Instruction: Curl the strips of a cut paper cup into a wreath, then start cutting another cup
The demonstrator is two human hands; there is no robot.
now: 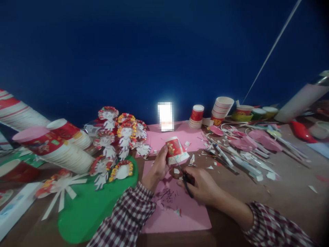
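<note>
My left hand (159,164) grips a red and white paper cup (175,148) from its left side, above a pink sheet (177,209). The cup is tilted, and its lower white edge looks cut unevenly. In my right hand (203,183) is a pair of scissors with dark handles (188,185), my fingers wrapped round them. Their blades point up and left, meeting the cup's lower part; whether they are spread or closed there cannot be made out. Small white scraps (177,171) lie just below the cup.
Cut-out paper figures with red and yellow frills (125,132) stand on a green mat (95,212) at left, beside stacked paper cups (61,151). More cups (222,106) stand at the back right, with pens (226,159), paper strips and scraps before them.
</note>
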